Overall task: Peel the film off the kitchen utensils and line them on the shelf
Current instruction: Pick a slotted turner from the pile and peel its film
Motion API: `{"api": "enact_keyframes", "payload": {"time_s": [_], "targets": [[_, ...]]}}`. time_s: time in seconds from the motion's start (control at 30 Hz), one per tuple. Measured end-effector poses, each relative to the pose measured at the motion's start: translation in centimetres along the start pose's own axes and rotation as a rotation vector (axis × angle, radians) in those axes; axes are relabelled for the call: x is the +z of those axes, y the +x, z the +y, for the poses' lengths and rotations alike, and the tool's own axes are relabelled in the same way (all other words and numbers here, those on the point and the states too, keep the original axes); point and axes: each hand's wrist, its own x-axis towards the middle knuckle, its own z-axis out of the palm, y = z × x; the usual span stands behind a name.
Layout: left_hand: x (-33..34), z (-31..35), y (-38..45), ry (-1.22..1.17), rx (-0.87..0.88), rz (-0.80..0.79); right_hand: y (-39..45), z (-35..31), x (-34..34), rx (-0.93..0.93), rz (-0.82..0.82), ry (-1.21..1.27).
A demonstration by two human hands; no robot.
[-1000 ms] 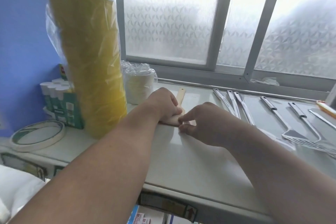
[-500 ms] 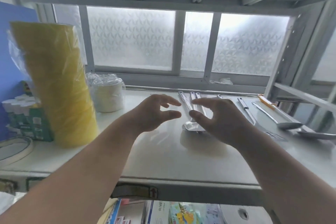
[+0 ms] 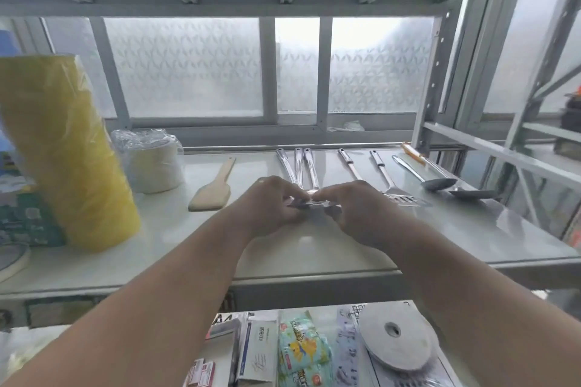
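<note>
A wooden spatula [image 3: 213, 187] lies alone on the white shelf [image 3: 283, 248], left of centre. Three steel utensils [image 3: 298, 166] lie side by side with their handles toward the window. My left hand [image 3: 270, 207] and my right hand [image 3: 355, 210] meet over their near ends, fingers pinched on the metal heads [image 3: 309, 203] there. Which of the three each hand grips is hidden by the fingers. Further right lie a slotted turner [image 3: 399, 196], another steel handle [image 3: 349, 163] and two ladles [image 3: 440, 182].
A tall yellow roll in plastic [image 3: 63, 151] and a wrapped white roll [image 3: 151, 160] stand at the left. Boxes sit behind them. The lower shelf holds packets and a grey tape disc [image 3: 393, 336]. A shelf post [image 3: 430, 82] rises at the right.
My hands let go of the wooden spatula, moved right with fingers spread, and have now closed on the ends of the three steel utensils. The view has swung right and down.
</note>
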Motion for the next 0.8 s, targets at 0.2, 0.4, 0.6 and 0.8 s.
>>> {"api": "enact_keyframes", "payload": {"time_s": [0.2, 0.4, 0.6, 0.8], "targets": [[-2.0, -1.9, -0.6, 0.023, -0.021, -0.028, 1.7, -1.7, 1.4, -0.054, -0.010, 0.025], [-4.9, -4.9, -2.9, 0.036, -0.081, -0.005, 4.1, -5.1, 3.6, -0.125, -0.030, 0.136], [-6.4, -5.8, -4.9, -0.045, -0.114, 0.017, 4.8, -7.0, 5.0, -0.167, -0.013, 0.128], [-6.8, -3.5, -4.2, 0.132, -0.166, -0.025, 3.0, -5.6, 2.4, -0.151, 0.005, 0.086]]}}
